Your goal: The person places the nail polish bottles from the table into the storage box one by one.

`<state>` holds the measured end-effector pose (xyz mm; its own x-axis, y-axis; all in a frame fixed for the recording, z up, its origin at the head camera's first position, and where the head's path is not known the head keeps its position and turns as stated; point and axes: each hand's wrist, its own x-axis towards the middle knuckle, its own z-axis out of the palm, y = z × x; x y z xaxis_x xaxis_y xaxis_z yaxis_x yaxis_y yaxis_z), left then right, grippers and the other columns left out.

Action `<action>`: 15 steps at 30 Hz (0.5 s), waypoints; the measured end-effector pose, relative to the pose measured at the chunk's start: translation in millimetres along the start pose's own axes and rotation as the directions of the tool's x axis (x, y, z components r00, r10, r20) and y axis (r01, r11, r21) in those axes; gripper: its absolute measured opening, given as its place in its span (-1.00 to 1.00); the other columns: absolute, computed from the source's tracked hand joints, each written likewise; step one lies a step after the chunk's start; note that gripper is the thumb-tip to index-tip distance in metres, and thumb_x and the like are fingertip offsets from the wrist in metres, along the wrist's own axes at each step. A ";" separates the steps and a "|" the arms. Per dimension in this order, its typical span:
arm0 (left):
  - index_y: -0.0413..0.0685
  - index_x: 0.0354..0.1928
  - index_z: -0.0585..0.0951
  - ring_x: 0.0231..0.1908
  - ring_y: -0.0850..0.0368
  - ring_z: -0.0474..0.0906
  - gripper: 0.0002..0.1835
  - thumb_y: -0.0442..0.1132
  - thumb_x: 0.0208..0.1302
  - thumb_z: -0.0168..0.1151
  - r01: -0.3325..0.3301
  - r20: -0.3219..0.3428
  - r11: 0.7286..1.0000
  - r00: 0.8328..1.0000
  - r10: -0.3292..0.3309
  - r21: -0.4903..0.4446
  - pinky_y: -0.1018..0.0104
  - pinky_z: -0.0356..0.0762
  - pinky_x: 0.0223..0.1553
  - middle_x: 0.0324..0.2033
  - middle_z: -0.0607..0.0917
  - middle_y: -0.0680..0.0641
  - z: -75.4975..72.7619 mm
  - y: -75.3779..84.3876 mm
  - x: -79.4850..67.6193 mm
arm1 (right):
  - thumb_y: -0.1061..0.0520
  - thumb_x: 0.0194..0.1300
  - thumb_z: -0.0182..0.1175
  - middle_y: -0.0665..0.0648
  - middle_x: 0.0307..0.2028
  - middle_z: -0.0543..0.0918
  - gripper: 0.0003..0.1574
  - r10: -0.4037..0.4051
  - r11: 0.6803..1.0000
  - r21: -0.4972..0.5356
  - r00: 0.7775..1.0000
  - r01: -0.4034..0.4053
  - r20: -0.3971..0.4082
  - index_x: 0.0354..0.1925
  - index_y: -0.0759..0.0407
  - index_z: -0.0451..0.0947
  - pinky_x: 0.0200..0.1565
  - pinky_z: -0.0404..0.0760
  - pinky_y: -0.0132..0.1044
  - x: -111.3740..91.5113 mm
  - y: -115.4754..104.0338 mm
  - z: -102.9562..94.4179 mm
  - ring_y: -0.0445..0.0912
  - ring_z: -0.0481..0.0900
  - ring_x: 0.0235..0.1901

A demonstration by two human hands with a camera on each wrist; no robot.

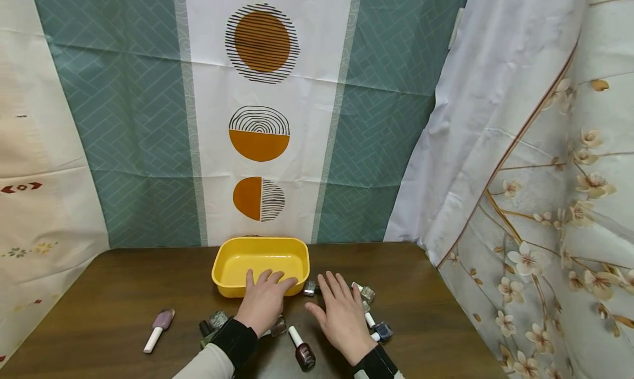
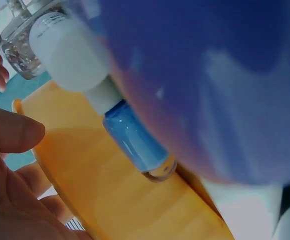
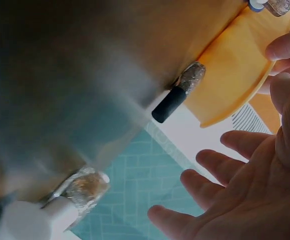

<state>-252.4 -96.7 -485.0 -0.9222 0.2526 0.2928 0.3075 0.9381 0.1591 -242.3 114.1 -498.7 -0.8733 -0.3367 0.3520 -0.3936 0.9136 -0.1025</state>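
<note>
My left hand (image 1: 264,303) reaches over the near rim of a yellow plastic basin (image 1: 224,284), fingers spread, gripping nothing. A blue nail polish bottle (image 2: 137,137) and a glitter nail polish bottle (image 2: 21,47) appear close to that hand in the left wrist view. My right hand (image 1: 344,318) is held with fingers extended and holds nothing, right of a dark red nail polish bottle (image 1: 305,357) with a white cap. In the right wrist view, a black-capped glitter bottle (image 3: 190,77) stands by the basin, beyond the fingertips. Past the right hand lies a dark blue bottle (image 1: 383,331).
On the left of the brown table (image 1: 99,302) lies a mauve nail polish bottle (image 1: 164,318) with a white cap. More bottles, including a silvery glitter one (image 1: 218,319), sit beside the left wrist. Another glitter bottle (image 1: 367,295) lies beyond the right hand. A patterned curtain (image 1: 267,203) hangs behind.
</note>
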 end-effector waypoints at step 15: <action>0.05 0.26 0.57 0.26 -0.25 0.40 -0.48 -0.03 0.27 0.34 -0.030 -0.120 0.999 0.992 0.033 0.029 -0.41 0.03 0.26 0.22 0.56 -0.15 -20.3 -14.8 -19.0 | -0.35 0.41 0.06 0.05 0.37 0.43 -0.17 -0.178 0.983 0.041 0.981 0.182 -0.076 0.46 0.02 0.33 0.41 0.05 0.04 27.5 -22.5 1.4 0.02 0.25 0.43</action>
<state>-234.7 -120.1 -473.8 -0.8767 0.2530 0.4092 0.3276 0.9368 0.1227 -257.8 83.9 -488.0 -0.7648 -0.4756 0.4346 -0.5570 0.8271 -0.0750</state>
